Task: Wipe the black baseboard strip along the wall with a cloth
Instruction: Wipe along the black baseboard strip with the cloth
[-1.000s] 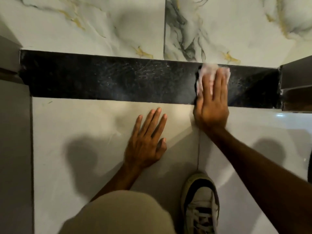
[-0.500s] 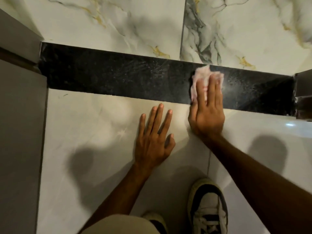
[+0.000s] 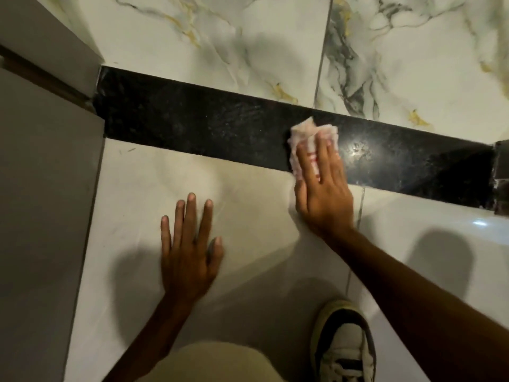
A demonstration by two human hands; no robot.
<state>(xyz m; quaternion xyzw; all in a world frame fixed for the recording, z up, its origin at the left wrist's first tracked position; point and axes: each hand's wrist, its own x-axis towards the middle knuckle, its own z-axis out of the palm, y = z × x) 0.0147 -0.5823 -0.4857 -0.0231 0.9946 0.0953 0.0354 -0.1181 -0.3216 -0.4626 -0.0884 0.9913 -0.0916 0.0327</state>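
Now straight fingers (image 3: 322,153) of right hand (image 3: 325,201) press cloth (image 3: 304,130) further left along baseboard (image 3: 192,117).

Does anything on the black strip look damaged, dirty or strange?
Nothing looks spilled or askew. The black baseboard strip looks dull and streaked left of the cloth, glossy right of it. Whitish marks at its right end may be residue or chips.

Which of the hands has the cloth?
The right hand presses the cloth against the black baseboard strip; the left hand lies flat on the floor, holding nothing.
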